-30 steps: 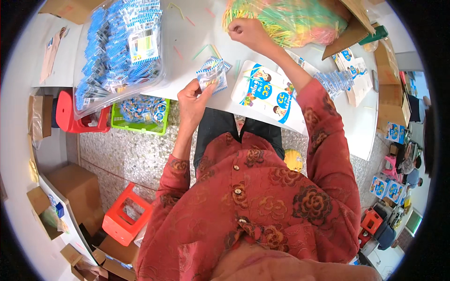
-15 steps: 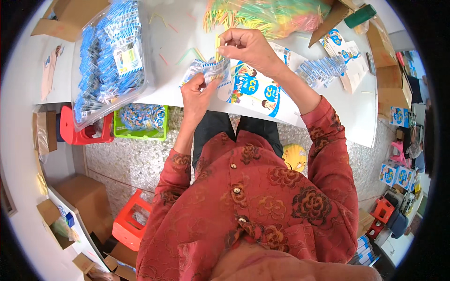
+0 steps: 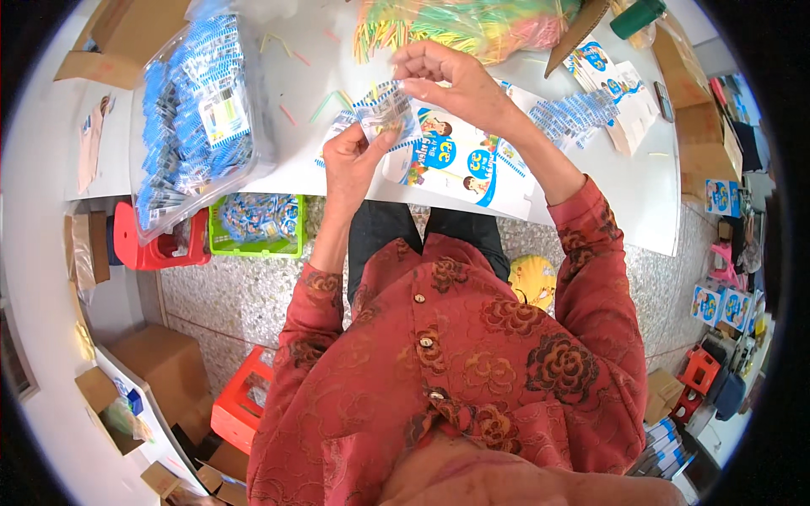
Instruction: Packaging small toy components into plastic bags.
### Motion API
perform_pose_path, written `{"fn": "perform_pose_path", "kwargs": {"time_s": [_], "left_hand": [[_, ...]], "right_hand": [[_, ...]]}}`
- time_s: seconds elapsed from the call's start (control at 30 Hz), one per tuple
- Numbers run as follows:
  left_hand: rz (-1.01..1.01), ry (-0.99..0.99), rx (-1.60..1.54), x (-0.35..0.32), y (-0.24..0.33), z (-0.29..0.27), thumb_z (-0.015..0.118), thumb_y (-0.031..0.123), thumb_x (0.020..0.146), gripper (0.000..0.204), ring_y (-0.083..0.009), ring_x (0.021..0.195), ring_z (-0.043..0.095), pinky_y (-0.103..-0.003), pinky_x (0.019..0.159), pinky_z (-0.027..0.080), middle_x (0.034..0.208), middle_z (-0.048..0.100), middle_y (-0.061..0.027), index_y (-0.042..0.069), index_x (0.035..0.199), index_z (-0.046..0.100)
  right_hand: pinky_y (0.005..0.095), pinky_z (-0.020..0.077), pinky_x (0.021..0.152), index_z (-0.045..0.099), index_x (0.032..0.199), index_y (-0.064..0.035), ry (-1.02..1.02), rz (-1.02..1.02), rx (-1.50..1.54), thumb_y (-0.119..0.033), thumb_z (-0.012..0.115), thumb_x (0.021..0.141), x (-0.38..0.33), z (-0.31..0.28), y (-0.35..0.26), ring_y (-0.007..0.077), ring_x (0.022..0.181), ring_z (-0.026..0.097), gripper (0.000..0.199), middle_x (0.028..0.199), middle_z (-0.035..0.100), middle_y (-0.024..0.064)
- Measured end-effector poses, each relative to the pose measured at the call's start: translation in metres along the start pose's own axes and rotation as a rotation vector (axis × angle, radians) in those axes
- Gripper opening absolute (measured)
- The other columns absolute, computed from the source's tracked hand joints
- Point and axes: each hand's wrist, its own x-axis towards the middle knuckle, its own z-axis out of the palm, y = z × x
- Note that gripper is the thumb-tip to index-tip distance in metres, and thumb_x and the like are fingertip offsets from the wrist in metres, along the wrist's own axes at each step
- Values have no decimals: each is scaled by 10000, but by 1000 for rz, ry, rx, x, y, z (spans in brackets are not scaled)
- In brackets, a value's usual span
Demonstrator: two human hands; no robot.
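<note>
My left hand [image 3: 353,164] pinches a small clear plastic packet [image 3: 388,115] with blue-checked edges, thumb in front. Pale yellow pieces show inside it, though their detail is blurred. At the packet's upper right corner, my right hand [image 3: 451,82] has its thumb touching or very near the plastic, its other fingers loosely bent and apart from the thumb. Behind the packet lie a few loose coloured straws [image 3: 318,107]. Beneath both hands, printed white-and-blue card boxes [image 3: 451,156] lie flat on the white table [image 3: 291,173].
A large clear bag of blue packets [image 3: 198,135] leans over the table's left edge. A plastic bag of coloured straws [image 3: 464,29] lies at the back. More packets [image 3: 574,115] rest at right. Below stand a green basket [image 3: 257,249] and red stools [image 3: 160,244].
The yellow straws between my right fingers no longer show there, and those fingers have spread from the thumb. The packet in my left hand has turned more face-up.
</note>
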Motion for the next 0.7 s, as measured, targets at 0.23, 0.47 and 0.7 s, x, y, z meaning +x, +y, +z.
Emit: {"fn": "perform_pose_path", "kwargs": {"time_s": [0.23,0.47,0.7], "left_hand": [[9,-19,15,0,14,-14,612,68,850,217,-67,805,555,-217,747,439,896,643,-35,-26,1045,628],[27,64,-6,0,25,-10,569,122,888,248,-120,866,583,-254,802,440,932,651,-104,-48,1064,606],[77,70,52,-2,16,-13,616,79,857,135,-25,691,496,-170,632,399,776,611,-5,-42,914,637]], "right_hand": [[202,426,626,615,950,-9,35,58,-56,-119,574,871,-10,1,-13,36,706,518,141,803,601,-12],[188,403,600,576,959,-33,46,102,-29,-117,525,905,-15,3,9,24,679,483,112,771,562,-34],[191,411,612,573,928,-22,-62,125,184,-154,527,911,-18,10,4,21,690,494,141,759,557,-33]]}}
